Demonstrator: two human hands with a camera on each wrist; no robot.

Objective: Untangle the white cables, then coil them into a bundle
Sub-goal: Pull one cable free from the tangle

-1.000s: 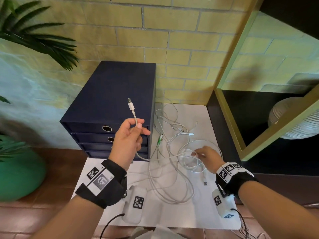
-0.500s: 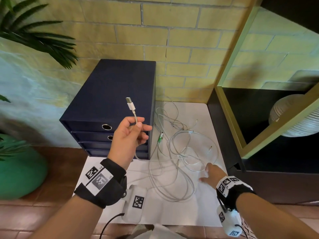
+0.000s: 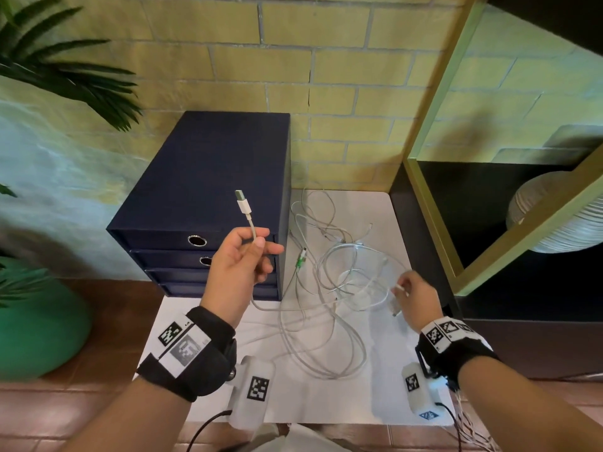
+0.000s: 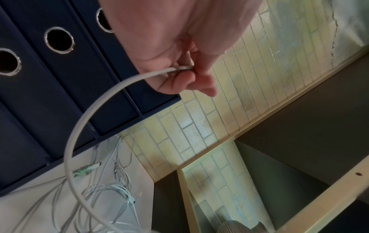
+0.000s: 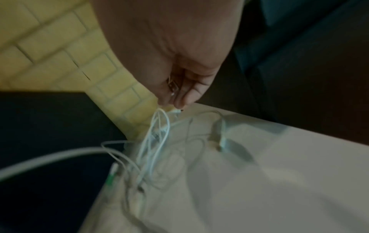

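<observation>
A tangle of white cables (image 3: 329,288) lies on a white mat (image 3: 375,396); one plug in it is green (image 3: 299,262). My left hand (image 3: 241,265) is raised in front of the drawer box and pinches a thick white cable just below its USB plug (image 3: 243,203), which points up. That cable (image 4: 83,123) curves down from my fingers into the tangle. My right hand (image 3: 414,295) hovers at the tangle's right side and pinches thin white cable (image 5: 157,126) with a small connector (image 3: 394,309) in its fingers. The right wrist view is blurred.
A dark blue drawer box (image 3: 208,190) stands at the mat's back left. A black shelf unit with a gold frame (image 3: 437,203) borders the right side and holds a ribbed white vase (image 3: 554,216). A green pot (image 3: 39,321) and palm leaves are on the left. A brick wall is behind.
My right hand moved from the mat's front right edge up to the tangle and took hold of a thin cable end, lifting it. My left hand held its cable nearly still.
</observation>
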